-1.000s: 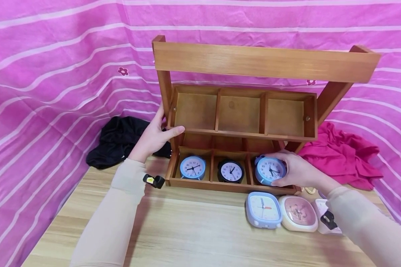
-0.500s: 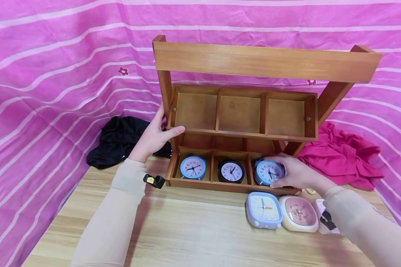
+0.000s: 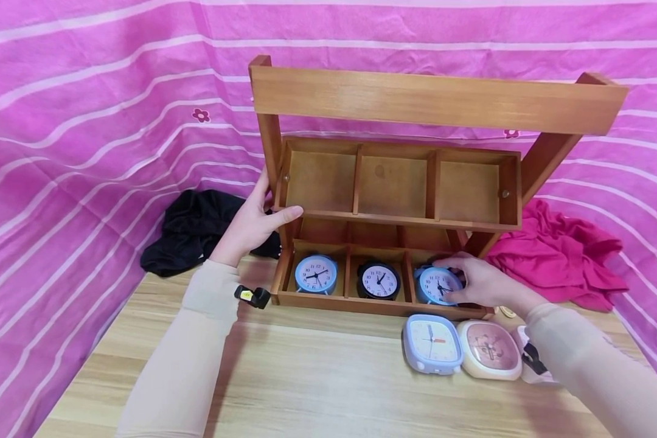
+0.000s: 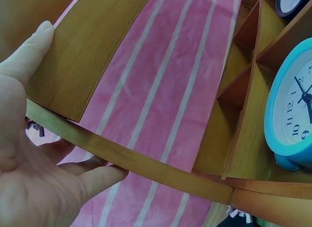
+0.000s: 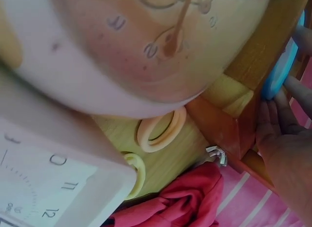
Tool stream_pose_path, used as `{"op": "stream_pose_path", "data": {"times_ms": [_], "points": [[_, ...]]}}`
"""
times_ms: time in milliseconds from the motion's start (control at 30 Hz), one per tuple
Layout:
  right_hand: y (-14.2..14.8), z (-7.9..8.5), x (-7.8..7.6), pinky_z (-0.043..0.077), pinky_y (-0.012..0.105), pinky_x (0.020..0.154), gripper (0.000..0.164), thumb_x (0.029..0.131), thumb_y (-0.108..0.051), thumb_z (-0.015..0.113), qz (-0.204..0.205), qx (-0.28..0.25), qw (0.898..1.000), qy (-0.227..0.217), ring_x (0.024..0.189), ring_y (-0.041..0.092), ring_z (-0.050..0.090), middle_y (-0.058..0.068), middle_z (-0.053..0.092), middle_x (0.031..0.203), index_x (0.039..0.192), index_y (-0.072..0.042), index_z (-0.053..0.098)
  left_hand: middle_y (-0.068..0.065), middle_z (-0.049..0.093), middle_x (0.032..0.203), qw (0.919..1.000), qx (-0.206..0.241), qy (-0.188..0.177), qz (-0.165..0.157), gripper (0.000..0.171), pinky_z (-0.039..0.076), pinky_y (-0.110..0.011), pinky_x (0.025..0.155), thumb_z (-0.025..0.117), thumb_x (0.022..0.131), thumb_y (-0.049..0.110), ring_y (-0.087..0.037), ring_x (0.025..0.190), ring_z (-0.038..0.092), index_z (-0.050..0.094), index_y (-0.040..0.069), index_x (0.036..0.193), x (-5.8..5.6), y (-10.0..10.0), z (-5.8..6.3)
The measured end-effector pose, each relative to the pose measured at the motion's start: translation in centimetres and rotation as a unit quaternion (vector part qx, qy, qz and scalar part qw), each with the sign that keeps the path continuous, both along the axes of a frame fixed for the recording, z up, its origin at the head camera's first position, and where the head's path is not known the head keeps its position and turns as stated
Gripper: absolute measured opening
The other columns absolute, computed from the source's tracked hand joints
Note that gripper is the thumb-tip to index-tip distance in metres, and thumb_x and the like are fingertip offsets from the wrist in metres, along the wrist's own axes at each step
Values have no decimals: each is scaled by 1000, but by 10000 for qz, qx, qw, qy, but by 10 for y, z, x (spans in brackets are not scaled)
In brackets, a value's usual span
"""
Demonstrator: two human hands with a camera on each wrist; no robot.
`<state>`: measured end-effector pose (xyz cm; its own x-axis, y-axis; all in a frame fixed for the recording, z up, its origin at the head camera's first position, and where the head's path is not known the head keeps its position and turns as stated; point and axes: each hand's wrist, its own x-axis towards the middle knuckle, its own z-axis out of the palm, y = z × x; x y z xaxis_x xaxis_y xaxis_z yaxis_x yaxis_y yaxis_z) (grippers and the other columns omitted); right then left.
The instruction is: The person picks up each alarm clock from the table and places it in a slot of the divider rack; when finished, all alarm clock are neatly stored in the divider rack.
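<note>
A two-tier wooden rack (image 3: 438, 100) stands on the table, each tier split into three compartments. My left hand (image 3: 250, 226) grips its left side, thumb against the upper tier's front edge; in the left wrist view the fingers (image 4: 102, 180) reach past the side post. With my right hand (image 3: 487, 281) I hold a blue alarm clock (image 3: 437, 285) by its right side, inside the lower right compartment. Another blue alarm clock (image 3: 316, 275) sits in the lower left compartment, and a black one (image 3: 379, 281) occupies the lower middle. Nothing lies in the upper compartments.
In front of the rack's right end sit a lilac clock (image 3: 432, 344), a pink-faced clock (image 3: 491, 350) and a white clock (image 5: 53, 178) partly under my right wrist. Black cloth (image 3: 191, 228) lies left, magenta cloth (image 3: 558, 252) right. Two rings (image 5: 162, 129) rest beside the rack.
The blue clock in my right hand has shifted slightly left and down within its compartment, and the hand has moved slightly with it. My left hand keeps its place on the rack.
</note>
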<state>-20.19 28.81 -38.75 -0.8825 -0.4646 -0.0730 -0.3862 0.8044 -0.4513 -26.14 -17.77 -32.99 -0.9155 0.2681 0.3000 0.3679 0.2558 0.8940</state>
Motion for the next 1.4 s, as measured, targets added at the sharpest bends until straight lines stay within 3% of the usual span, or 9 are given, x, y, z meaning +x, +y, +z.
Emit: {"op": "stream_pose_path", "data": {"times_ms": [267, 733, 967, 1400], "points": [[-3, 0, 1, 53, 59, 97, 75, 78, -37, 90, 30, 159, 9999, 27, 114, 38, 61, 28, 58, 134, 138, 0, 64, 3, 37, 165, 10000, -3, -25, 15, 96, 41, -60, 115, 78, 96, 27, -31, 138, 52, 14, 52, 163, 0, 0, 0], [-5, 1, 5, 56, 56, 93, 77, 77, -39, 89, -76, 296, 9993, 198, 110, 36, 63, 25, 60, 133, 139, 0, 63, 3, 36, 165, 10000, -10, -12, -5, 97, 41, -59, 115, 78, 96, 26, -31, 139, 51, 13, 50, 164, 1, 2, 1], [-2, 5, 9, 55, 59, 95, 78, 83, -38, 87, -168, -74, 9996, 212, 117, 41, 59, 27, 56, 136, 145, 0, 57, 2, 37, 165, 10000, -34, -35, 67, 97, 43, -59, 113, 78, 96, 28, -32, 138, 52, 14, 53, 163, 0, 1, 0], [-3, 22, 42, 58, 40, 78, 64, 86, -33, 88, -133, -584, 9959, 683, 110, 30, 62, 11, 63, 126, 140, -12, 61, 0, 38, 164, 10000, 36, -67, 14, 98, 46, -59, 111, 79, 95, 26, -34, 136, 53, 13, 55, 162, 1, 1, 3]]}}
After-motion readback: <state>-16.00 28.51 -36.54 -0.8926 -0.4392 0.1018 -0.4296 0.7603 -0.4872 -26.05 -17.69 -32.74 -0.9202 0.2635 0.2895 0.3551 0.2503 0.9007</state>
